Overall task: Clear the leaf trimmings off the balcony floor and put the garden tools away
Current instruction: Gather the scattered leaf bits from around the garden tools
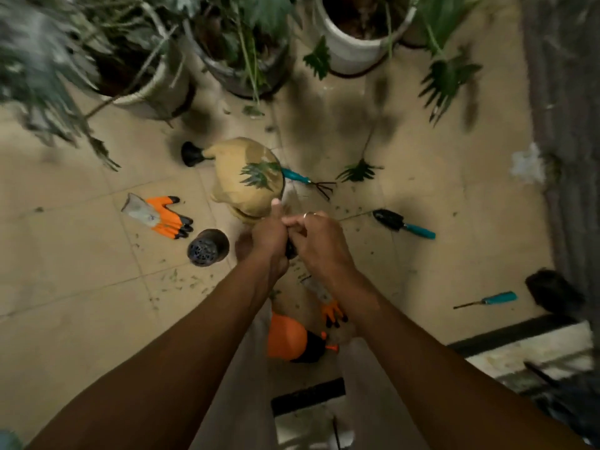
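Both hands meet mid-frame over the floor (pixel 65 254). Left hand (pixel 269 237) is fisted with the thumb up and grips a small dark thing (pixel 290 251) that is mostly hidden, so I can't tell what it is. Right hand (pixel 319 243), ring on one finger, has its fingers curled against the left fist; can't tell if it pinches the dark thing or only touches it. Leaf bits (pixel 181 280) are scattered on the tiles left of the forearms and around the trowel (pixel 402 224). A whole cut leaf (pixel 357 172) lies on the floor right of the rake (pixel 306 180), and another leaf (pixel 259 175) lies on the tan watering can (pixel 240 196), just beyond the hands. Tools are all on the floor: the rake pokes out from behind the can, the trowel is right of the hands, and a thin teal-handled tool (pixel 487 299) lies far right. Orange gloves (pixel 162 216) lie left, with a black pot (pixel 207 248) on its side near them. A third glove (pixel 329 308) is partly under the right forearm. An orange sprayer (pixel 290 341) lies between the arms. Potted plants line the top, including a white pot (pixel 354 47).
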Available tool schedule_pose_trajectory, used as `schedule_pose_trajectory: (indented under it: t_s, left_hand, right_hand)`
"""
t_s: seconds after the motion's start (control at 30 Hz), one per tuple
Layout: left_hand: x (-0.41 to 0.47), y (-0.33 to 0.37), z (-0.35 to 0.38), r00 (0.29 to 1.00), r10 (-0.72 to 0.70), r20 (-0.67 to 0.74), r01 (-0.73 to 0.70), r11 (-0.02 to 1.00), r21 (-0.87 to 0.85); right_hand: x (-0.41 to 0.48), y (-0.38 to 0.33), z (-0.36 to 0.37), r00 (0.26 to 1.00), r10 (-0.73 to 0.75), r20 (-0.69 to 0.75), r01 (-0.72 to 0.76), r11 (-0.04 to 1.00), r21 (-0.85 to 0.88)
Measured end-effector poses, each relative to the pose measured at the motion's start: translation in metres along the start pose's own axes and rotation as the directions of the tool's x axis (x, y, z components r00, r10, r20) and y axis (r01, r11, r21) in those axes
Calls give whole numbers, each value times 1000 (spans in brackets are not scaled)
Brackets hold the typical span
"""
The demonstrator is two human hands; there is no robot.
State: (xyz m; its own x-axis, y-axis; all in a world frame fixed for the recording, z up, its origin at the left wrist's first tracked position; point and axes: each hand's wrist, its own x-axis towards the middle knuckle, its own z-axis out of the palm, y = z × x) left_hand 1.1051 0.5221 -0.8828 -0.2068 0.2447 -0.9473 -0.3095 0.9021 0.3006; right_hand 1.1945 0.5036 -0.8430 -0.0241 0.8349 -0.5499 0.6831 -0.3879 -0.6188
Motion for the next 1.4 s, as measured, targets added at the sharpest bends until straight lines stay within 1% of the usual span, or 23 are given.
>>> schedule_pose_trajectory:
  t_s: [0.1,0.23,0.33,0.4,0.47,0.57,0.63,0.7,0.77,0.93,1.0,1.1,1.17,1.2,1.27,1.3,1.4]
  left_hand:
    - [-6,28,-24,998,66,-2,-66,995,76]
    - [-3,60,-55,993,93,70,-98,993,67]
    - [4,78,-76,988,89,126,-96,994,47]
    - [6,87,-87,989,57,133,-62,997,34]
    - [3,96,-97,991,32,129,-36,999,32]
    - [-7,112,-108,998,25,53,-27,999,46]
    - [-16,121,-119,998,55,-6,-55,998,22]
    - [-23,124,-127,997,76,-24,-77,996,-46]
    - [-29,127,-138,995,99,-21,-101,986,-131]
    - [-41,126,-168,992,97,-84,-121,928,-352]
    - [-41,120,-184,992,82,-99,-117,892,-437]
    - [-36,109,-208,997,46,-68,-77,820,-567]
    - [-33,99,-227,998,38,-50,-62,767,-639]
    - [-33,94,-236,998,44,-46,-64,747,-662]
    - [-35,86,-255,997,66,-46,-79,723,-686]
    - [-36,81,-266,996,73,-53,-90,722,-687]
    - [-34,70,-302,992,79,-95,-122,724,-679]
  right_hand:
    - [4,-36,2,998,-9,-60,10,1000,19]
    - [27,-78,10,996,5,-89,11,983,183]
    - [47,-102,17,992,-24,-122,45,984,173]
    - [57,-114,19,995,-42,-86,56,985,162]
    - [64,-125,20,996,-70,-50,74,992,98]
    - [71,-135,20,994,-112,-11,112,993,-41]
    - [75,-142,21,990,-130,57,136,984,-111]
    - [77,-151,19,982,-114,151,131,986,-105]
    - [75,-164,17,959,-147,241,159,987,-31]
    - [65,-196,29,883,-211,418,224,974,18]
    - [56,-211,43,848,-237,474,250,968,38]
    - [44,-220,71,791,-319,522,329,941,77]
    - [37,-228,90,768,-333,547,355,932,70]
    - [36,-232,100,754,-333,565,372,927,49]
    - [34,-242,117,729,-293,619,339,940,47]
    - [32,-245,129,709,-286,644,347,937,34]
    - [24,-264,164,644,-311,699,469,883,-39]
